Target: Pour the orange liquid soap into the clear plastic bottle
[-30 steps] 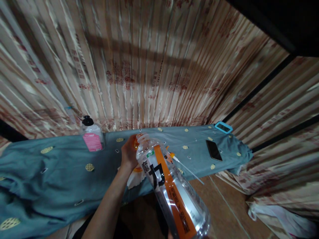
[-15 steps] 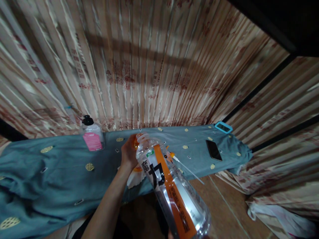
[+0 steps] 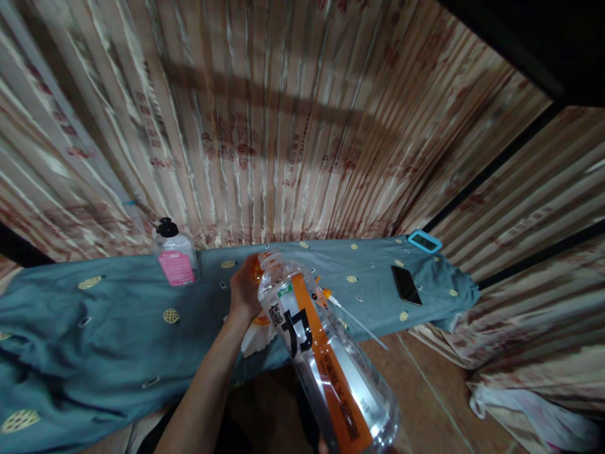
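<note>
A large clear plastic bottle point(image 3: 326, 366) with an orange-and-silver label is tilted, its mouth pointing up and left. Its lower end rests in my right hand point(image 3: 322, 446); only a bit of that hand shows at the bottom edge, the rest hidden behind the bottle. My left hand point(image 3: 246, 284) is closed around an orange, see-through container point(image 3: 258, 270) right at the bottle's mouth. The bottle and hand hide most of this container. Below it lies something white with a wavy edge point(image 3: 258, 342). A pump top with a thin white tube point(image 3: 354, 321) lies behind the bottle.
A clear pump bottle with a pink label point(image 3: 176, 261) stands to the left on a blue-green cloth point(image 3: 127, 315) with a pineapple print. Toward the right lie a black phone point(image 3: 405, 285) and a blue-framed device point(image 3: 424, 241). Pleated curtains point(image 3: 283, 126) hang behind.
</note>
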### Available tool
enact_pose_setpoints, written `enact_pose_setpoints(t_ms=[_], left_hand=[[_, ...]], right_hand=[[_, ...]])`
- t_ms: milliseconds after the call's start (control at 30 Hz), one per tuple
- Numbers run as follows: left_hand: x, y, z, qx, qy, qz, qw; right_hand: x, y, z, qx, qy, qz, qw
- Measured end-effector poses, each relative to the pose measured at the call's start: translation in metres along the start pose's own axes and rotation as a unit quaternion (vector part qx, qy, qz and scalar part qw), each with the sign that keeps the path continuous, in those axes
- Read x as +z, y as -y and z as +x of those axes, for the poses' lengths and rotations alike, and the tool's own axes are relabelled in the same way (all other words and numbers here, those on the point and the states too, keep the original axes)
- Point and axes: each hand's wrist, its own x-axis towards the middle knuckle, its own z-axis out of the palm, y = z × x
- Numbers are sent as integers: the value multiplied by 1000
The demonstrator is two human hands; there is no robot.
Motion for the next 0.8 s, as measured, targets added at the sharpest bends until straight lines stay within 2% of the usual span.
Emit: enact_pose_setpoints(t_ms=[400, 633, 800], left_hand=[[1, -5, -1, -29, -5, -11, 1000], [-3, -8, 0, -6, -15, 25, 1000], [-2, -7, -1, 4, 6, 41, 999]], right_hand=[[1, -1, -1, 0, -7, -1, 1000], [-3, -1, -1, -1, 0, 3, 1000], [-3, -2, 0, 0, 4, 6, 1000]])
